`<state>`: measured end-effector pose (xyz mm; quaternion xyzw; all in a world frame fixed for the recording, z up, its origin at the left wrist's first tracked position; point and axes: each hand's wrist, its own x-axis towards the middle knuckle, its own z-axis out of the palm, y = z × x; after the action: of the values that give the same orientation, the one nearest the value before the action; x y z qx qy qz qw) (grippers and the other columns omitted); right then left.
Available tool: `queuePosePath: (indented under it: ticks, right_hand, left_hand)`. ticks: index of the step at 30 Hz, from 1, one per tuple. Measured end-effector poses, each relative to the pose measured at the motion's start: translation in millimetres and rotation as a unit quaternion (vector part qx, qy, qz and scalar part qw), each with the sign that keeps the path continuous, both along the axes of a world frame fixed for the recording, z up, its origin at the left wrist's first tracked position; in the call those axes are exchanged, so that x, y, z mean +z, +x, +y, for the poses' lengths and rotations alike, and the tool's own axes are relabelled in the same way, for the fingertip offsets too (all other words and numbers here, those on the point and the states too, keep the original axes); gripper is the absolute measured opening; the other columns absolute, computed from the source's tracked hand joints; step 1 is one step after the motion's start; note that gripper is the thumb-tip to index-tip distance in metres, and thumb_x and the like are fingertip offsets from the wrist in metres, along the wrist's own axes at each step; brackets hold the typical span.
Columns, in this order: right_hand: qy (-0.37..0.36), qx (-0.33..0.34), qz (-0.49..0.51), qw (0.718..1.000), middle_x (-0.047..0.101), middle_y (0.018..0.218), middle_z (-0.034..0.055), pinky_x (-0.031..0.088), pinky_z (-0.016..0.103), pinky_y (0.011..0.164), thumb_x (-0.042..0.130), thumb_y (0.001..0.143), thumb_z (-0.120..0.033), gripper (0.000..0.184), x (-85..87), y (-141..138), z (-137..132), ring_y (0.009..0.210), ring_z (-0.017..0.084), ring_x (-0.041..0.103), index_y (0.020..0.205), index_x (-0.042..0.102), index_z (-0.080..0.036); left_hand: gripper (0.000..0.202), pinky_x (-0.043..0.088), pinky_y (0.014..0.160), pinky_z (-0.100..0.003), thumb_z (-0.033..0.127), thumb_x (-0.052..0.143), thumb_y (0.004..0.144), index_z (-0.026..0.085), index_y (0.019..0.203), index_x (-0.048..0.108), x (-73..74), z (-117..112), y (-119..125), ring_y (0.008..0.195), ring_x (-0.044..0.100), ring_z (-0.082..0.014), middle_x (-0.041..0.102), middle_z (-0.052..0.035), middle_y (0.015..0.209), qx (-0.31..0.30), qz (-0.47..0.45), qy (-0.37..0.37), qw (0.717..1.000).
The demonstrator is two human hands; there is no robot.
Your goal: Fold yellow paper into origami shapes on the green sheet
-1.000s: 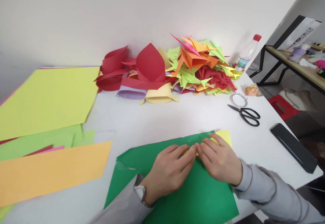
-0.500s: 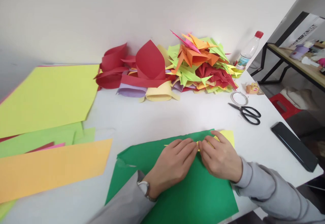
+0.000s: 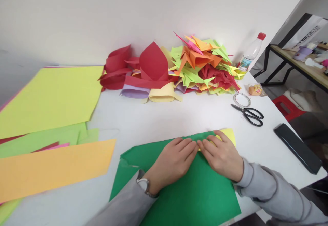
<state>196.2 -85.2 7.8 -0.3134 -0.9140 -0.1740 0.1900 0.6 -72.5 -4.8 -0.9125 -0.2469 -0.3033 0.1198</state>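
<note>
My left hand point(image 3: 174, 164) and my right hand point(image 3: 222, 156) lie side by side on a dark green sheet point(image 3: 189, 198) at the table's front edge. Their fingertips meet over a small yellow paper point(image 3: 229, 135) and press it down onto the green sheet. Only the paper's far right corner shows past my right fingers; the rest is hidden under both hands. A watch sits on my left wrist, and both arms wear grey sleeves.
Large yellow-green point(image 3: 48, 96), light green and orange sheets point(image 3: 51, 168) cover the left of the white table point(image 3: 159, 120). A heap of folded coloured paper point(image 3: 202, 65) and red rolls point(image 3: 151, 65) sits at the back. Tape ring point(image 3: 241, 100), scissors point(image 3: 249, 114), bottle point(image 3: 251, 53) and phone point(image 3: 297, 148) lie right.
Both hands have shifted slightly away from me along the green sheet's far edge and flattened onto the yellow paper. Less of the yellow paper shows now.
</note>
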Motion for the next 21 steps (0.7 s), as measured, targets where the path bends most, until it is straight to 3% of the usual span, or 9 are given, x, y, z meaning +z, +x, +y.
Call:
queuePosePath:
  ticks: [6,11,17,21]
  right_hand:
    - [-0.029,0.028,0.013,0.999,0.055,0.066,0.0007,0.040,0.041,0.085,0.042,0.093,-0.008,0.031,-0.9,0.8,-2.0,0.063,0.015,0.045,0.070,0.062,-0.016]
    - [-0.021,0.017,0.014,1.000,0.057,0.067,0.0011,0.039,0.041,0.083,0.042,0.094,-0.009,0.029,2.1,2.4,0.1,0.065,0.015,0.047,0.075,0.064,-0.016]
    - [-0.012,0.007,0.031,0.999,0.062,0.072,0.0037,0.040,0.041,0.081,0.048,0.093,-0.011,0.018,4.7,0.7,2.0,0.074,0.018,0.053,0.095,0.066,-0.009]
    - [-0.021,0.019,0.031,0.999,0.060,0.069,0.0019,0.039,0.039,0.082,0.046,0.094,-0.011,0.023,3.0,-0.1,0.3,0.072,0.017,0.051,0.083,0.065,-0.014]
  left_hand:
    - [0.031,0.042,0.060,-0.031,0.010,0.035,0.095,0.013,0.077,0.060,0.3,-5.0,3.7,0.071,0.060,-0.0161,0.065,-0.0042,0.073,-0.010,-0.010,-0.025,1.000]
    - [0.026,0.042,0.061,-0.031,0.012,0.038,0.095,0.014,0.084,0.061,2.5,-1.1,0.3,0.074,0.060,-0.0166,0.066,-0.0037,0.074,0.004,-0.009,-0.028,1.000]
    - [0.027,0.043,0.062,-0.031,0.012,0.036,0.097,0.014,0.086,0.062,3.0,1.3,-2.4,0.075,0.061,-0.0165,0.067,-0.0050,0.078,0.012,0.014,-0.011,1.000]
    - [0.034,0.041,0.058,-0.030,0.010,0.033,0.096,0.015,0.078,0.061,3.9,-2.5,1.9,0.069,0.060,-0.0153,0.065,-0.0039,0.071,-0.003,-0.009,-0.016,1.000]
